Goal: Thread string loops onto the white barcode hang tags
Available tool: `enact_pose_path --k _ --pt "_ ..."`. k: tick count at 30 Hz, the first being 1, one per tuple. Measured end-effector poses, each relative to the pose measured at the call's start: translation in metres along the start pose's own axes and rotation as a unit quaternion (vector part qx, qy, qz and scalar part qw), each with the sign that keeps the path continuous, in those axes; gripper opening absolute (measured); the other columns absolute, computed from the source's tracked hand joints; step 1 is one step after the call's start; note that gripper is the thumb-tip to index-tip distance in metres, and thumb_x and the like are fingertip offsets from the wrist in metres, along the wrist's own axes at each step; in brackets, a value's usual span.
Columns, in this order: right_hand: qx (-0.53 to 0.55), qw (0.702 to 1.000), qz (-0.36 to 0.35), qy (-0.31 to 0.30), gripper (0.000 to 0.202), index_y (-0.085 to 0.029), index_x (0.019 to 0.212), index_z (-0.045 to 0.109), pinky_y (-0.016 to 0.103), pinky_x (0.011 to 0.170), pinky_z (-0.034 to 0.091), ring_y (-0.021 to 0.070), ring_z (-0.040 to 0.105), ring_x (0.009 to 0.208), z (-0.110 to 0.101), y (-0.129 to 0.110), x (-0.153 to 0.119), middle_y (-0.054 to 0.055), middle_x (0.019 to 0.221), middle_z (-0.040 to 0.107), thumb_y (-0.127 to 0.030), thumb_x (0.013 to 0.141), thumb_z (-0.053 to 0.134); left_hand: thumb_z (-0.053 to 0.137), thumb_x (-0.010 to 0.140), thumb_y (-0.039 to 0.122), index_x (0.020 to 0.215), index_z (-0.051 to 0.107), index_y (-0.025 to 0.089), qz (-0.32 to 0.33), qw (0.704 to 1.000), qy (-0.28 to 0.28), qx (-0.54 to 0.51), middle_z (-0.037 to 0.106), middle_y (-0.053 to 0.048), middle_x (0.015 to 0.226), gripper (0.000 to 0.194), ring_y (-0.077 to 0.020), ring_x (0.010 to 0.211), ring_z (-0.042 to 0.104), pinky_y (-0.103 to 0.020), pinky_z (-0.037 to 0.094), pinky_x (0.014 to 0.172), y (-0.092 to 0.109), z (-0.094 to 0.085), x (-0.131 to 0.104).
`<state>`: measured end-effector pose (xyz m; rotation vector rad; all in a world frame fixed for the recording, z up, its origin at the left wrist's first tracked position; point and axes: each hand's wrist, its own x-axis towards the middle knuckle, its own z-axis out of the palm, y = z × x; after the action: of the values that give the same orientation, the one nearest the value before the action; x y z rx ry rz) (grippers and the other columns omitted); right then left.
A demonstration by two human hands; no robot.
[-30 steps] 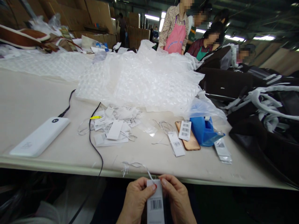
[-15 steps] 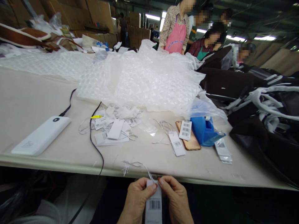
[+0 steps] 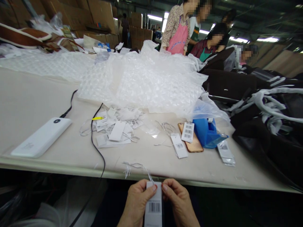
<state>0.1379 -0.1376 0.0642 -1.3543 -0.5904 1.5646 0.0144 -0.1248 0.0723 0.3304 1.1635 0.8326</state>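
Barcode tag (image 3: 153,205) pinched at its top between left hand (image 3: 137,203) and right hand (image 3: 180,203), each grip closed

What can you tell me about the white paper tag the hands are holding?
The tag is a long white strip, paper or thin card by its look, with a black barcode printed across its middle. It hangs upright just below the table edge, its lower end cut off by the picture. The left hand and the right hand pinch its top corners. A thin white string runs from its top up onto the table.
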Motion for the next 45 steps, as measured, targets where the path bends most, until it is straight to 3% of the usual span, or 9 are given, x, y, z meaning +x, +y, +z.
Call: enact_pose_path --k 5,12,20,26,31,39,45 --pt "0.056 0.997 0.02 -0.042 0.032 -0.016 0.063 0.053 0.02 0.051 0.027 0.0078 0.034 0.051 0.002 0.001 -0.001 -0.007 0.052 0.043 -0.042 0.065 0.071 0.078 0.051 0.034 0.061 0.064 0.01 -0.031 0.998 -0.032 -0.042 0.062 -0.002 0.048 0.03 -0.0112 0.047 0.051 -0.022 0.037 0.05 0.002 0.0 0.0" --pt "0.075 0.992 0.051 -0.082 0.033 -0.016 0.065 0.053 0.02 0.049 0.028 0.0075 0.036 0.048 0.004 -0.006 -0.004 -0.005 0.052 0.047 -0.042 0.063 0.073 0.079 0.052 0.028 0.06 0.064 0.01 -0.072 0.988 -0.087 -0.101 0.064 -0.004 0.051 0.024 -0.0121 0.05 0.053 -0.024 0.039 0.055 0.004 0.0 -0.002" --pt "0.051 0.993 0.036 -0.103 0.033 -0.016 0.062 0.053 0.02 0.05 0.029 0.0072 0.036 0.048 0.002 -0.012 -0.006 -0.005 0.051 0.046 -0.041 0.063 0.073 0.083 0.043 0.028 0.054 0.064 0.007 -0.108 0.983 -0.115 -0.097 0.06 -0.004 0.048 0.03 -0.0076 0.044 0.047 -0.019 0.033 0.046 0.015 0.004 -0.009" --pt "0.047 0.985 0.038 -0.159 0.032 -0.018 0.069 0.05 0.019 0.042 0.029 0.0063 0.037 0.04 -0.003 -0.013 -0.011 -0.006 0.048 0.048 -0.045 0.069 0.067 0.078 0.056 0.031 0.063 0.066 0.009 -0.137 0.976 -0.151 -0.08 0.066 -0.006 0.055 0.026 -0.0127 0.046 0.058 -0.023 0.044 0.05 0.016 0.004 -0.017" --pt "0.015 0.989 0.027 -0.145 0.031 -0.017 0.068 0.052 0.019 0.042 0.024 0.005 0.033 0.04 -0.004 -0.018 -0.014 -0.006 0.047 0.046 -0.044 0.069 0.068 0.076 0.061 0.026 0.067 0.063 0.011 -0.17 0.958 -0.2 -0.113 0.069 -0.007 0.058 0.02 -0.0162 0.049 0.065 -0.02 0.045 0.046 0.015 0.001 -0.018" --pt "0.027 0.99 0.014 -0.14 0.031 -0.017 0.067 0.053 0.021 0.047 0.026 0.0077 0.033 0.048 -0.004 -0.016 -0.011 -0.005 0.052 0.045 -0.044 0.067 0.069 0.07 0.067 0.021 0.073 0.065 0.012 -0.17 0.944 -0.22 -0.177 0.072 -0.007 0.059 0.011 -0.0178 0.05 0.067 -0.023 0.049 0.047 0.004 -0.002 -0.012" --pt "0.004 0.989 0.019 -0.149 0.031 -0.017 0.067 0.052 0.021 0.047 0.025 0.0078 0.032 0.05 -0.008 -0.018 -0.011 -0.004 0.055 0.044 -0.042 0.068 0.069 0.064 0.073 0.017 0.076 0.065 0.011 -0.186 0.94 -0.227 -0.175 0.072 -0.007 0.062 0.007 -0.0176 0.055 0.069 -0.022 0.051 0.052 0.007 -0.002 -0.015"
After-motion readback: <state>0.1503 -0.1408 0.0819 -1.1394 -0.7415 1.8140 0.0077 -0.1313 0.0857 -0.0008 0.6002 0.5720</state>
